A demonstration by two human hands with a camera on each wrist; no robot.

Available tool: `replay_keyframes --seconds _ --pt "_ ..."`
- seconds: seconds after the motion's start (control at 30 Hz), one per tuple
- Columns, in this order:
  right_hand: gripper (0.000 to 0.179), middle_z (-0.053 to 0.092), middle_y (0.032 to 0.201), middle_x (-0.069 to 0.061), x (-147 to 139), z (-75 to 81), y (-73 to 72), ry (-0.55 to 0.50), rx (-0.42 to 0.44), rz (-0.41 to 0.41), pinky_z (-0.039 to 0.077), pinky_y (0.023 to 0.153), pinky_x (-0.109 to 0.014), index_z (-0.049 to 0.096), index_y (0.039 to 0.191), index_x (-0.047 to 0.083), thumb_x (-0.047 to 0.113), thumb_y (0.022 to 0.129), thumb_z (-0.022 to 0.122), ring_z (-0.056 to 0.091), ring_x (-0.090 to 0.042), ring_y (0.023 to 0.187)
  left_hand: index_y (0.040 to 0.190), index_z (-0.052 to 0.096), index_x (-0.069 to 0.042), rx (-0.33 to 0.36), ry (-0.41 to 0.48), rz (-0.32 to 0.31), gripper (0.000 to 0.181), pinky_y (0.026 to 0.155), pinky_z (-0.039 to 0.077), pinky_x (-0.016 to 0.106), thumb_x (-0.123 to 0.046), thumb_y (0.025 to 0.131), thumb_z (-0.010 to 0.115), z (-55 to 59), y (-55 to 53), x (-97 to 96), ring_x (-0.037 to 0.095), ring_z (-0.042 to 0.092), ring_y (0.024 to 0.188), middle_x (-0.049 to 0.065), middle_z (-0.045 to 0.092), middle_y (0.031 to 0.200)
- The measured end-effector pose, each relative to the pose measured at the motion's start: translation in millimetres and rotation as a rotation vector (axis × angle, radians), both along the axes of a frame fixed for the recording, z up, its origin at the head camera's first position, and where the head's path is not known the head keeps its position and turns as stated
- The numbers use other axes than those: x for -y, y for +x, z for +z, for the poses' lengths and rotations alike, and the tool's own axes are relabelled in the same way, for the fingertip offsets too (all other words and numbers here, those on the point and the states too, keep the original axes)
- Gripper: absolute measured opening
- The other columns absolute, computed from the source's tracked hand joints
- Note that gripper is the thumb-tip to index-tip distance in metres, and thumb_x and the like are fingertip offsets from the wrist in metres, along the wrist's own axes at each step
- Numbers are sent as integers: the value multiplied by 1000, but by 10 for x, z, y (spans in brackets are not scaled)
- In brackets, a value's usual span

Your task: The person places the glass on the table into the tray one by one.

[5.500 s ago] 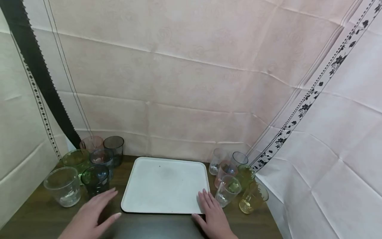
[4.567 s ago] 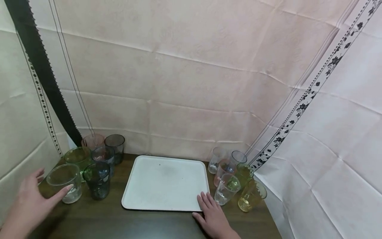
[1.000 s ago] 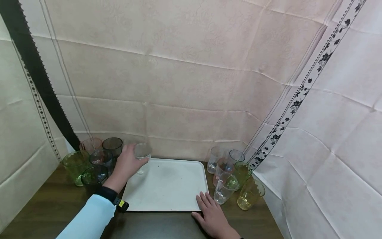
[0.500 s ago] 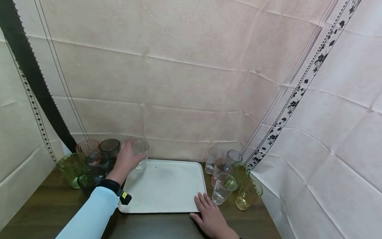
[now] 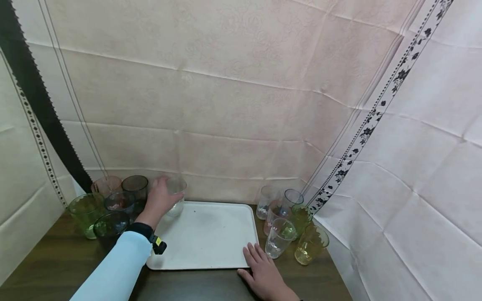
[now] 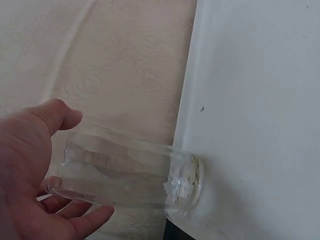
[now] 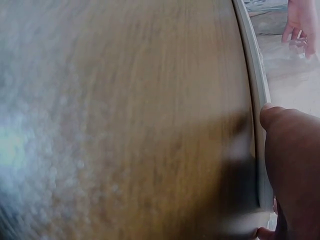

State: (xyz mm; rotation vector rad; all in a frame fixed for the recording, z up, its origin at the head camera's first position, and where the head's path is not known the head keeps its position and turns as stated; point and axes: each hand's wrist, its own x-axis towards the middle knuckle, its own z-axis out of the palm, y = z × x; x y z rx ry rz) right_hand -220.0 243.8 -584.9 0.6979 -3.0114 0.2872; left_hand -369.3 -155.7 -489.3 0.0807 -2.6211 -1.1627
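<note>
Far left, tinted cups crowd the desk [image 5: 45, 255]: a green cup [image 5: 85, 211], a pink cup [image 5: 105, 184], a dark cup [image 5: 110, 225] up front. Next along comes the left hand [image 5: 161, 200], and it has the clear cup [image 6: 120, 170], thumb one side, fingers curled round the other, right at the far left corner of the tray [image 5: 214, 238]! Looks like glass or hard plastic, so expect stiff, smooth, fairly light, perhaps breakable; the middle of the wall seems the place to hold, well clear of the lip. The left wrist view earns its keep: it shows the thick base over the tray's corner and fingers through the see-through wall, which the head view mostly hides. Whether the base bears fully, I can't tell. Across to the right hand [image 5: 266, 271]: flat, fingers extended at the near right corner, gripping nothing; the right wrist view adds its thumb by the tray's edge. Far right, a yellow cup [image 5: 310, 246], seen only from the head.
</note>
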Motion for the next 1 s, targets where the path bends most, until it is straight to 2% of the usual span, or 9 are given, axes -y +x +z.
replay_keyframes --seconds 0.17,0.37,0.63,0.73,0.83,1.0 --pt "76 34 167 -9 11 4 6 4 -8 7 34 114 -66 40 163 15 64 105 41 24 -34 153 158 28 6 19 18 4 92 107 43 64 -37 92 77 -12 -4 -5 50 42 131 35 28 154" --pt "76 33 168 -8 12 2 7 7 -10 11 34 114 -65 39 163 15 64 106 40 24 -34 153 159 26 5 5 26 9 92 108 42 66 -36 92 76 -19 -11 -22 52 41 131 35 29 153" --pt "75 35 167 -9 -7 -6 14 3 -18 14 34 113 -66 41 162 14 64 106 41 25 -35 153 162 18 4 7 29 23 100 106 40 70 -41 92 74 -14 46 -57 55 38 132 36 23 155" --pt "75 34 167 -9 -3 -16 19 1 -25 15 35 113 -67 41 162 14 63 106 41 25 -35 153 162 16 5 -10 20 23 103 105 41 69 -43 92 74 29 119 -67 54 39 130 35 21 156" --pt "75 34 167 -10 -4 -25 24 -1 -31 17 35 112 -67 41 162 14 63 106 41 25 -35 153 162 16 5 -52 -4 4 105 101 45 69 -45 91 75 106 238 -83 53 40 128 35 21 155" --pt "75 35 167 -10 -14 -23 21 -4 -31 19 36 111 -67 41 162 14 63 106 41 25 -35 153 161 22 2 -161 -70 -38 104 94 50 68 -44 88 80 280 556 -110 50 43 127 33 26 154"
